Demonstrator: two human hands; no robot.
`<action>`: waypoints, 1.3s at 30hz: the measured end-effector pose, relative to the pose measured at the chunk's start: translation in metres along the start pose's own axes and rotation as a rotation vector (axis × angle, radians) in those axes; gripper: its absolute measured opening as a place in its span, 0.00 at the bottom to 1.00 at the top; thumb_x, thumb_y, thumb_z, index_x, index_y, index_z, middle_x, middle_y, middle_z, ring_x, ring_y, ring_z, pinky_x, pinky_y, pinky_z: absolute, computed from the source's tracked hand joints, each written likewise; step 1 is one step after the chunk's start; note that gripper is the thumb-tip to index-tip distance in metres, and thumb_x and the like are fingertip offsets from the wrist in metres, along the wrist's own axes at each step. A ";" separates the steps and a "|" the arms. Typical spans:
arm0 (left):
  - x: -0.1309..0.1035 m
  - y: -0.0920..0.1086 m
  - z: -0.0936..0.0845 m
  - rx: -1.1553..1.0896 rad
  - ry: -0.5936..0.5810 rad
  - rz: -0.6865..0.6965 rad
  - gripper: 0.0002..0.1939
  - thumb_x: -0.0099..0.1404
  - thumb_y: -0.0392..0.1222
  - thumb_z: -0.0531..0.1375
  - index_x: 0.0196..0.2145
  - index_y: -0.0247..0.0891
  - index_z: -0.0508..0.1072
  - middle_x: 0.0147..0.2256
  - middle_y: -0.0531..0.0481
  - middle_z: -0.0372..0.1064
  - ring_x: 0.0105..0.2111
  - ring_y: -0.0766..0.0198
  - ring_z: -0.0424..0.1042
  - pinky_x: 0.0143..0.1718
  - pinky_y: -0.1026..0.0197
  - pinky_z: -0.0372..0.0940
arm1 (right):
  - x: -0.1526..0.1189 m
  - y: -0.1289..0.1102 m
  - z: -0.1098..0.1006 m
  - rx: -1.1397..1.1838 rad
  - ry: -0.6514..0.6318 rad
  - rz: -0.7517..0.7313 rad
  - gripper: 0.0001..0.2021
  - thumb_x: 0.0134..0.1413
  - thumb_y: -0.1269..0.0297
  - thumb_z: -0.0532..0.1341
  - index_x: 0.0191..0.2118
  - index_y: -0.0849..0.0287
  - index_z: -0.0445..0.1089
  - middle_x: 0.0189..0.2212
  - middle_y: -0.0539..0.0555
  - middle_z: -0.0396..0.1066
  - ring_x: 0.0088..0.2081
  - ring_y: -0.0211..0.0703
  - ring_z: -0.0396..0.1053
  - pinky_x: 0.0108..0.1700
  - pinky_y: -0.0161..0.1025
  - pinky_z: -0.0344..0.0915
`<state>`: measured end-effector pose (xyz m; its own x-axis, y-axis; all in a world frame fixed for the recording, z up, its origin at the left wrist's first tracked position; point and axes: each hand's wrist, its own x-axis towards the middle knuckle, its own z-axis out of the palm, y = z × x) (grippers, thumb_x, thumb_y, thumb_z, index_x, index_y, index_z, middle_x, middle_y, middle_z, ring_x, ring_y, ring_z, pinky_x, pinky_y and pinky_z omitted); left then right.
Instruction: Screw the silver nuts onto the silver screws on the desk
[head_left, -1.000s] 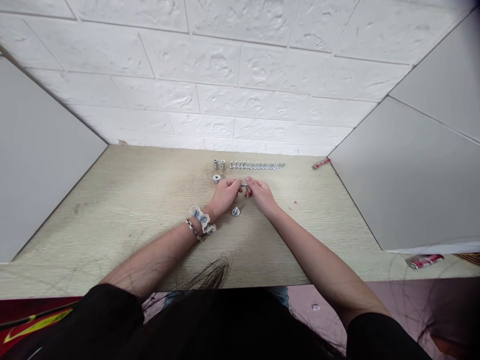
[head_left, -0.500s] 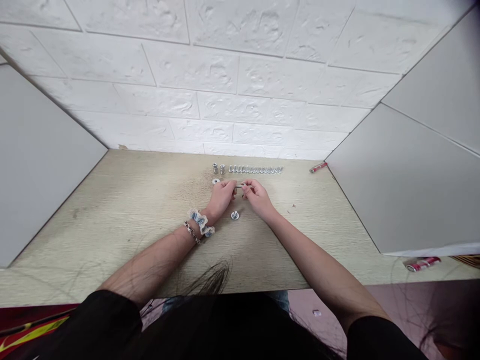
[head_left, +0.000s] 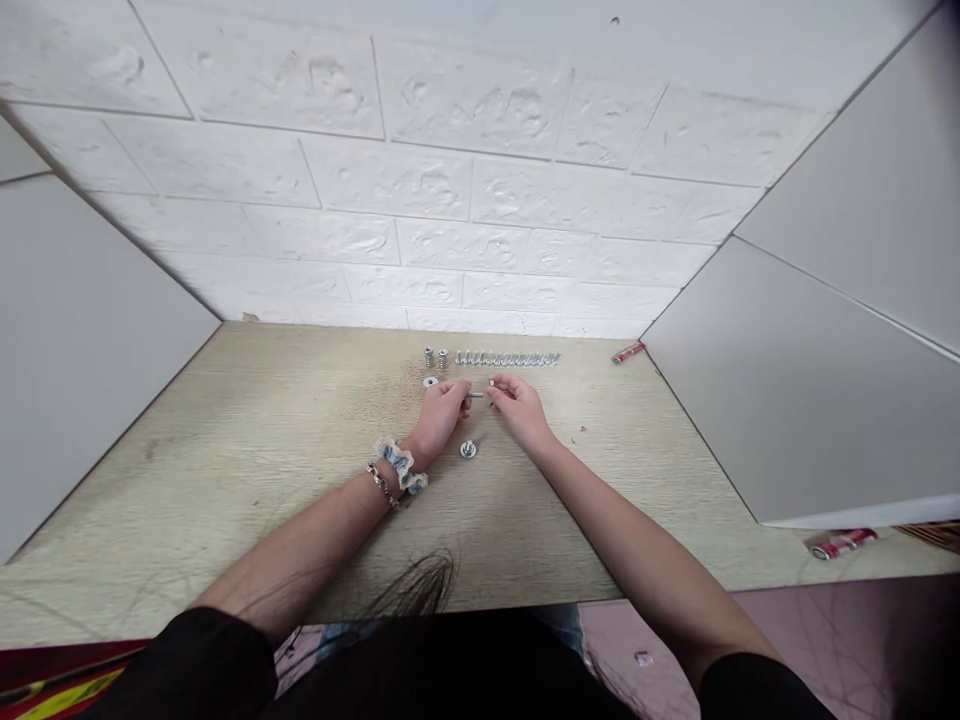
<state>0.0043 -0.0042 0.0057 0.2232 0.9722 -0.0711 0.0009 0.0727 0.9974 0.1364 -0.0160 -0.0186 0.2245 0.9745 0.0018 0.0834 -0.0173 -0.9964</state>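
Observation:
My left hand (head_left: 442, 415) pinches a thin metal bolt (head_left: 475, 395), whose end points right toward the other hand. Just right of it, my right hand (head_left: 519, 408) has its fingertips pressed together around something small that I cannot make out. A gap shows between the bolt's end and the right fingertips. Near the left hand's knuckles lies a flat washer (head_left: 430, 382). Below the hands a small metal piece stands on a washer (head_left: 468, 450). Behind them is a row of several bolts (head_left: 508, 358), with two thicker metal pieces (head_left: 436, 357) at its left end.
The wooden tabletop (head_left: 262, 430) meets a white brick-patterned wall (head_left: 431, 235) at the back. Grey panels stand at left and right. One red battery (head_left: 628, 353) lies by the right panel, another (head_left: 844, 544) near the front right edge beside a wicker item (head_left: 930, 535).
My right fingertips have parted from the bolt's end, leaving a small gap. The whole view has shifted, so the table sits slightly lower in the picture.

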 end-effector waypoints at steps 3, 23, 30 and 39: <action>-0.001 0.001 0.000 -0.035 -0.015 -0.001 0.16 0.53 0.45 0.53 0.14 0.36 0.59 0.12 0.57 0.54 0.15 0.73 0.52 0.21 0.65 0.53 | 0.000 0.000 -0.003 -0.310 -0.032 -0.105 0.09 0.44 0.69 0.58 0.36 0.59 0.68 0.28 0.49 0.67 0.28 0.36 0.64 0.36 0.37 0.62; 0.002 -0.004 -0.001 0.073 0.007 0.021 0.17 0.55 0.47 0.53 0.15 0.35 0.64 0.14 0.55 0.58 0.16 0.72 0.55 0.22 0.65 0.52 | -0.007 -0.005 -0.004 -0.811 -0.204 -0.367 0.04 0.47 0.74 0.56 0.28 0.60 0.66 0.25 0.49 0.63 0.30 0.37 0.60 0.34 0.34 0.57; 0.000 0.000 -0.001 0.104 0.011 0.035 0.18 0.56 0.49 0.53 0.16 0.35 0.64 0.13 0.56 0.56 0.16 0.71 0.55 0.22 0.65 0.52 | -0.009 -0.008 -0.004 -0.797 -0.234 -0.359 0.04 0.46 0.74 0.56 0.25 0.60 0.65 0.26 0.50 0.64 0.31 0.37 0.61 0.35 0.35 0.57; -0.001 0.003 0.001 0.055 -0.006 0.045 0.18 0.57 0.47 0.53 0.15 0.35 0.62 0.14 0.56 0.56 0.17 0.72 0.55 0.23 0.65 0.51 | -0.015 -0.005 0.000 -0.425 -0.204 -0.297 0.08 0.50 0.60 0.55 0.33 0.58 0.65 0.22 0.46 0.62 0.23 0.34 0.58 0.27 0.33 0.56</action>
<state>0.0046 -0.0054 0.0090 0.2299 0.9728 -0.0262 0.0446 0.0164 0.9989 0.1327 -0.0305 -0.0134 -0.0575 0.9741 0.2185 0.5081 0.2170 -0.8335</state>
